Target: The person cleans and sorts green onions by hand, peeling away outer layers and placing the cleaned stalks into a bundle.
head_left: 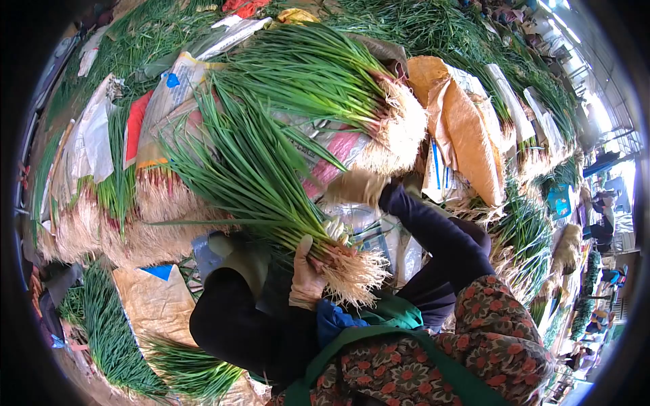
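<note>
Wrapped round the pale stems of a green onion bunch is my left hand, in a light, soiled glove. The bunch's roots point to the lower right and its long leaves fan to the upper left. My right hand, gloved and blurred by motion, is above the root end, close to a leaf tip; its fingers cannot be made out. Beyond it, a larger onion pile lies on printed sacks, its pale roots to the right.
More rooted onions lie in a row under sacks at the left. An orange-brown sack is right of the large pile. A tan sheet and loose onions are at the lower left. People appear at the far right.
</note>
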`<move>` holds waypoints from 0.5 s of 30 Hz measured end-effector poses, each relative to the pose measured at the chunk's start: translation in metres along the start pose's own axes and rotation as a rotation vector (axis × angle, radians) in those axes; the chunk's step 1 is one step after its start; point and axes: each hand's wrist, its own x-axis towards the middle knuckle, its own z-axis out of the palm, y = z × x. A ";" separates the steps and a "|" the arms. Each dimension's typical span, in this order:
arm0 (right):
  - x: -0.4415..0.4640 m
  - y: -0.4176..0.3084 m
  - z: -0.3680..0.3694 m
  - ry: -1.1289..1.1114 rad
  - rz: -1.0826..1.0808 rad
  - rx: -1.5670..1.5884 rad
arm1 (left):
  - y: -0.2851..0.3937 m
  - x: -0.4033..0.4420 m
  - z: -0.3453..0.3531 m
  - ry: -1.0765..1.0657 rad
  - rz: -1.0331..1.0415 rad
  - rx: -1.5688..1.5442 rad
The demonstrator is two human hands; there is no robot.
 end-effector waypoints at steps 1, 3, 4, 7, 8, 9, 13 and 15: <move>-0.010 -0.016 0.013 -0.115 -0.079 0.223 | 0.000 -0.002 0.004 0.030 0.007 -0.009; -0.016 -0.057 0.002 -0.236 0.377 0.632 | 0.001 -0.004 0.022 0.088 0.021 -0.022; -0.018 -0.036 0.024 -0.050 0.373 0.967 | -0.002 -0.002 0.022 0.165 0.092 -0.008; -0.018 -0.004 0.055 0.189 0.459 1.215 | -0.001 -0.008 0.046 0.172 0.147 0.027; -0.015 -0.006 0.061 0.119 0.446 1.277 | 0.000 -0.008 0.039 0.118 0.116 0.022; -0.010 -0.043 0.031 -0.032 0.553 1.059 | 0.003 -0.008 0.023 0.066 0.083 0.014; -0.014 -0.083 0.017 -0.004 0.649 0.776 | 0.001 -0.009 0.040 0.078 0.143 0.061; -0.021 -0.057 0.026 0.196 0.511 0.547 | 0.000 -0.018 0.061 0.074 0.109 0.037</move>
